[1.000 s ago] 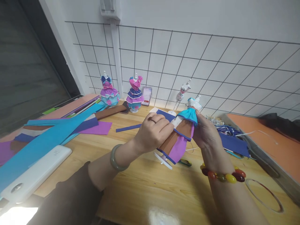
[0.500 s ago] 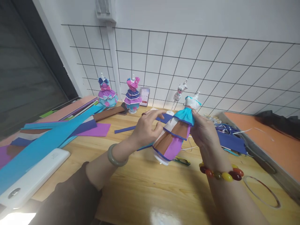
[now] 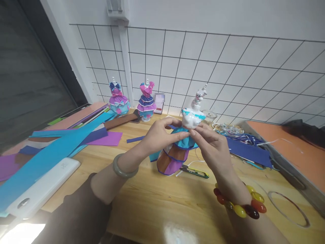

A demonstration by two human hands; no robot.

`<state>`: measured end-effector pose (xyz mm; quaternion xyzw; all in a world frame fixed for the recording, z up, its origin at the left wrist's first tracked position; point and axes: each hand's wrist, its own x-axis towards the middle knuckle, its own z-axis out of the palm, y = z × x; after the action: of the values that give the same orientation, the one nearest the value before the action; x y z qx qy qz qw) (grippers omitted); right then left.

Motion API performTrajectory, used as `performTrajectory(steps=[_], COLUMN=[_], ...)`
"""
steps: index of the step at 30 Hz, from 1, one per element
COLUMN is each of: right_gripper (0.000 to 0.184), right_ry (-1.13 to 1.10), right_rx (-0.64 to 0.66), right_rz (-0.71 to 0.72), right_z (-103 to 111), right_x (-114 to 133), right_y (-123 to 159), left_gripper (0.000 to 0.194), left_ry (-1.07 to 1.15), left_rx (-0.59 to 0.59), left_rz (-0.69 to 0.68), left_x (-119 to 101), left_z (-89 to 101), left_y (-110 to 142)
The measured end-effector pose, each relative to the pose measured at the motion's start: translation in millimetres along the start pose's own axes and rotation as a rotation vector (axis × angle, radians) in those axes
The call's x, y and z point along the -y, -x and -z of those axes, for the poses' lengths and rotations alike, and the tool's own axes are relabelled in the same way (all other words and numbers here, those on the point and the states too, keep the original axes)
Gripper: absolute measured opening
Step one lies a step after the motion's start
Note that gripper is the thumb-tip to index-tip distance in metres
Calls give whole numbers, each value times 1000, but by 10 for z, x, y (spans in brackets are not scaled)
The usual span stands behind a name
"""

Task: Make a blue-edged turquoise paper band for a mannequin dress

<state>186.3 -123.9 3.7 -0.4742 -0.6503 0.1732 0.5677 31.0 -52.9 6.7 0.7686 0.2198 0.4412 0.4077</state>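
Note:
A small white dress-form mannequin (image 3: 192, 121) stands tilted between my hands, with turquoise trim along its chest. It wears a tiered paper skirt (image 3: 175, 157) in turquoise, brown and purple with blue edging. My left hand (image 3: 164, 135) grips the waist from the left, its thumb on the front and fingers partly hidden behind. From the right, my right hand (image 3: 212, 144) pinches the same waist with thumb and fingers. Below it on the table lies a green and yellow utility knife (image 3: 195, 171). Behind rises a second, bare patterned dress form (image 3: 199, 98).
Two dressed forms, one with bows (image 3: 118, 101) and one with ruffles (image 3: 146, 103), stand at the back beside a phone (image 3: 159, 103). Coloured paper strips (image 3: 63, 142) and a white power bank (image 3: 45, 186) lie left. Tangled cords (image 3: 232, 132) and a clear ring (image 3: 289, 209) are right.
The mannequin has turned more upright, its chest swinging left and nearer. My left hand has moved from beside the skirt up to the waist; my right hand has shifted slightly left.

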Motion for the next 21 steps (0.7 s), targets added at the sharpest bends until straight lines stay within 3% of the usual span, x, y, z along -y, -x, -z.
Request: performTrajectory(steps=[4,8,12,14,17,21], right_gripper=[26,35,37,37,31,21], right_ry=[74,122,213,339,501,535], right_rx=[39,-51,-68,15,272,525], right_rz=[69,40,-32,-73,-99,-64], right_z=[-14,-22,9,26,17,-79], right_x=[-21,-136,-471,-687,-922,-1010], right_y=[13,-13,-93,-125,-126,-56], left_gripper=[28,30,34,35,39,40], left_ry=[0,15,22,56,81,94], left_rx=[-32,-169,-307,-364,-395,-388], left_rz=[-59,-127,-17,12,43,52], left_x=[36,233,572,732,897,965], left_z=[56,119,206,243,272,280], left_y=[-33,-126,-234,-273,-306,-314])
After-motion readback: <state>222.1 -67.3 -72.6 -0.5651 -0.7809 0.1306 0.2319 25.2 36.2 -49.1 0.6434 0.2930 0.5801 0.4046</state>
